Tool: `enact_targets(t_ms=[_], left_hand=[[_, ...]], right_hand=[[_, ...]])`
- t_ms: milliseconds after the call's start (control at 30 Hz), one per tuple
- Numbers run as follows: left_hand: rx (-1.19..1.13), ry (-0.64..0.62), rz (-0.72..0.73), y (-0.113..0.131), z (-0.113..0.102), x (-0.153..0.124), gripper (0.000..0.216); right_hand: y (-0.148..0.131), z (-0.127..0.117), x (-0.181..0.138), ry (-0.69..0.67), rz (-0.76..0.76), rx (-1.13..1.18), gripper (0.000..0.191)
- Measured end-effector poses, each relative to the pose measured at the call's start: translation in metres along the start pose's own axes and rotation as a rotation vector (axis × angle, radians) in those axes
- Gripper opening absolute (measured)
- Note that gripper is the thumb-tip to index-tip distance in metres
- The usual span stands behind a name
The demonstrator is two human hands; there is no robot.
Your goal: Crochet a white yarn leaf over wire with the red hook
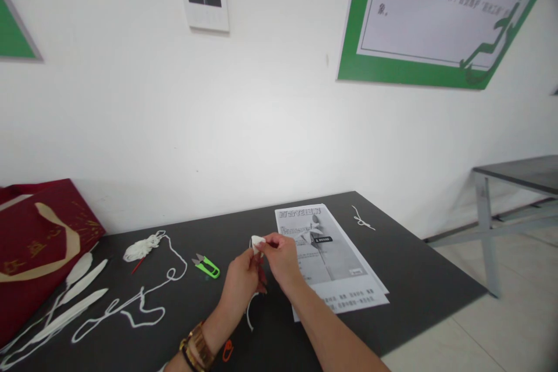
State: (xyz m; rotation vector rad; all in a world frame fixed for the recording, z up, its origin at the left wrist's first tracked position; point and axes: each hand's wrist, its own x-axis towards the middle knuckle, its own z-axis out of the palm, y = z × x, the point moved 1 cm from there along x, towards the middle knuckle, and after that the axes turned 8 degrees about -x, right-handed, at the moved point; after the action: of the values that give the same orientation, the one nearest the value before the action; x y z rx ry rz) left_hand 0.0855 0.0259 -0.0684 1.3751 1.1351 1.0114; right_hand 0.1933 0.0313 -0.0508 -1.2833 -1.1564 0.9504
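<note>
Both hands meet above the dark table, pinching a small white crochet piece between them. My left hand grips it from below and the left, fingers curled. From the right, my right hand has thumb and index finger closed on its edge. A white yarn tail hangs under my left hand. Left of the hands lie green thread snips, blades apart. An orange stitch marker lies near my left wrist. Further left are a white yarn bundle and a thin red stick, perhaps a crochet hook.
Several long white leaf-shaped pieces with yarn tails lie at left, by a dark red bag. Printed sheets lie partly beneath my right forearm. A short yarn scrap is at the back right. Behind stands a white wall.
</note>
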Motion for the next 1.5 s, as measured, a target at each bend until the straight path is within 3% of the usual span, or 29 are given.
enact_targets(t_ms=[233, 367, 467, 567, 700, 900, 1067, 1300, 1500], left_hand=[[0.182, 0.023, 0.179, 0.027, -0.039, 0.009, 0.015], [0.171, 0.071, 0.215, 0.037, -0.053, 0.012, 0.021], [0.098, 0.043, 0.214, 0.038, -0.051, 0.013, 0.031], [0.026, 0.021, 0.198, 0.034, -0.042, 0.011, 0.026], [-0.028, 0.117, 0.202, 0.028, -0.036, 0.008, 0.032], [-0.034, 0.256, 0.228, 0.023, -0.034, 0.008, 0.031], [-0.084, 0.238, 0.205, 0.024, -0.033, 0.012, 0.03], [-0.123, 0.32, 0.24, 0.029, -0.034, 0.006, 0.023], [-0.345, 0.266, 0.163, 0.031, -0.028, 0.007, 0.027]], right_hand=[[-0.004, 0.002, -0.002, -0.185, -0.008, 0.124, 0.021], [-0.004, 0.002, -0.003, -0.26, 0.084, 0.165, 0.031], [-0.004, 0.005, -0.007, -0.342, 0.15, 0.172, 0.038], [-0.004, 0.008, -0.01, -0.367, 0.166, 0.174, 0.041], [0.001, 0.013, -0.011, -0.399, 0.207, 0.148, 0.043], [0.005, 0.023, -0.014, -0.336, 0.217, 0.099, 0.035], [0.006, 0.022, -0.015, -0.359, 0.264, 0.099, 0.027], [0.002, 0.029, -0.022, -0.414, 0.295, 0.118, 0.02], [0.002, 0.033, -0.025, -0.439, 0.329, 0.155, 0.021]])
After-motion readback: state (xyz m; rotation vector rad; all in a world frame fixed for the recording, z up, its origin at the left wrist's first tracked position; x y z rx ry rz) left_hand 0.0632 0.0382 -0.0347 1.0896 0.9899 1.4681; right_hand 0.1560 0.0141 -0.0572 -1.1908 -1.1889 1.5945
